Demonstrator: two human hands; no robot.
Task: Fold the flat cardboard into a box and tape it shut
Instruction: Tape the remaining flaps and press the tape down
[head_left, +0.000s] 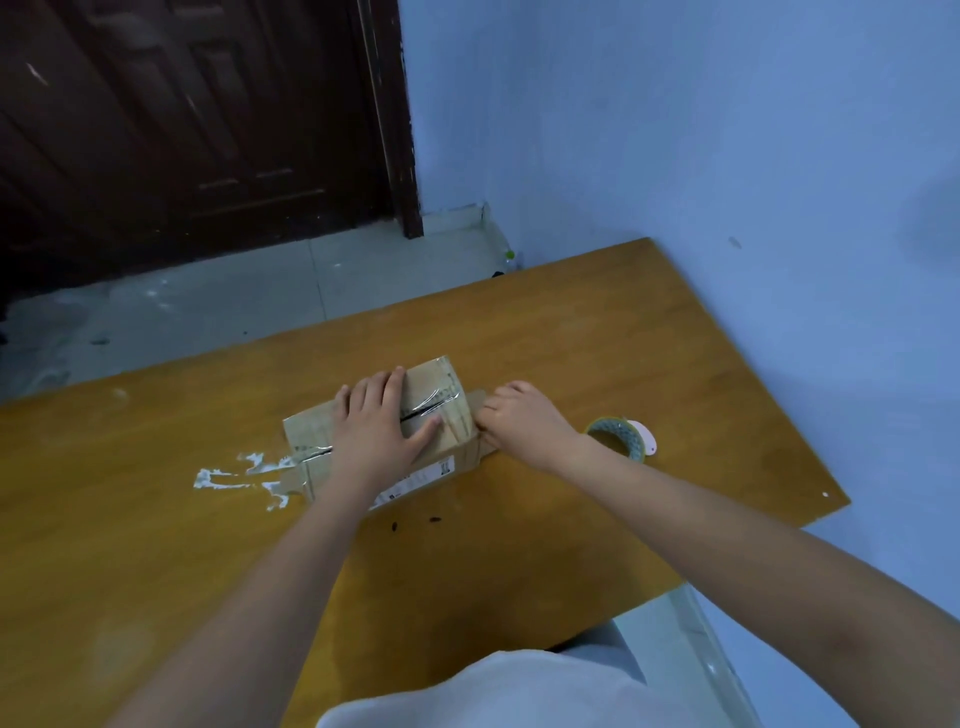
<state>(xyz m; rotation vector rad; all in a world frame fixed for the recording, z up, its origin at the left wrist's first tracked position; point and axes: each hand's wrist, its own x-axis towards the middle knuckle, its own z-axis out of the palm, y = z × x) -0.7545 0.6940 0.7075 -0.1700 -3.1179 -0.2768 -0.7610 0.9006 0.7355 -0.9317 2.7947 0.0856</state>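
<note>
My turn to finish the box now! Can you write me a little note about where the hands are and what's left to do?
Left hand: lies flat on top of the cardboard box, fingers straight, pressing it down.
Right hand: fingers curled at the box's right end, pinching the flap there.
Things: the box sits mid-table; the tape roll lies on the table just right of the right hand.
Done: the box is folded up, and shiny tape already runs along its top seam.
Left: the right end looks unfinished, so probably fold that flap in and tape it. I cannot see the far side.
</note>
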